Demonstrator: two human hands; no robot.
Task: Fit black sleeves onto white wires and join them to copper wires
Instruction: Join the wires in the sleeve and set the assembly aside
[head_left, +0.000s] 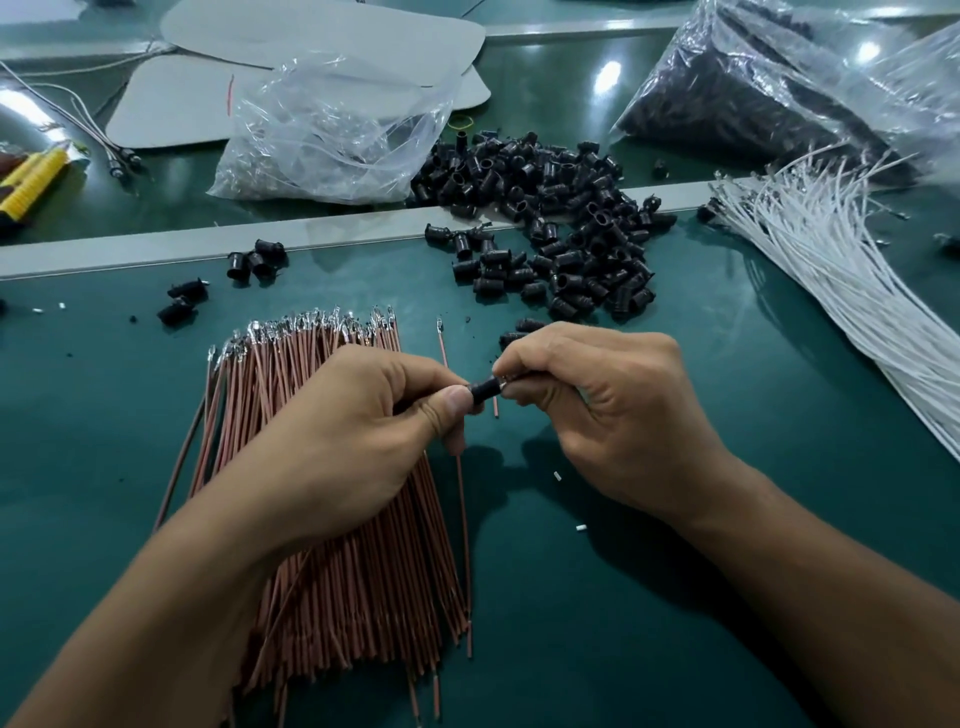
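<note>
Both my hands meet above the green table (649, 519). A black sleeve (485, 388) lies between them: my left hand (358, 436) pinches its left end, and my right hand (602, 405) pinches its right end, where a bit of metal shows. A copper wire (462, 509) hangs down from my left fingers. Under my left hand and forearm lies a bundle of copper wires (332, 571) with metal terminals at the far end. A heap of black sleeves (566, 218) lies beyond my hands. White wires (841, 275) fan out at the right.
A clear bag (332, 135) sits at the back centre, and a bag of dark parts (769, 88) at the back right. Yellow-handled tools (31, 182) lie far left. A grey strip (156, 249) crosses the table. One loose copper wire (443, 348) lies by my hands.
</note>
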